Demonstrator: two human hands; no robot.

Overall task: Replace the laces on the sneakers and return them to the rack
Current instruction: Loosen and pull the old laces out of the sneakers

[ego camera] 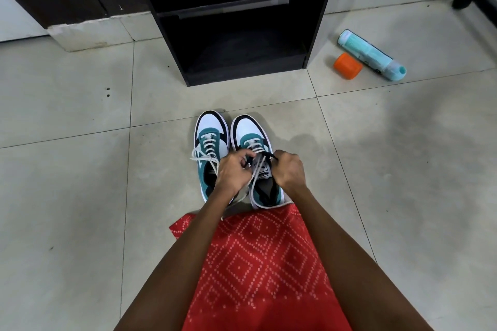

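Head: sneakers (pixel 243 133), lace (pixel 257 167) gripped, on tiled floor (pixel 80 169) before black rack (pixel 242 76).

Both forearms extend forward and converge. Left hand (pixel 233 169): fingers curled, fingertips pinching a dark lace (pixel 265 154). Right hand (pixel 289 169): fingers curled, knuckles up, pinching the same lace at its thumb side.

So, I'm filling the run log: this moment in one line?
phase: lacing; left hand: grips laces; right hand: grips laces; sneakers: on floor, before rack
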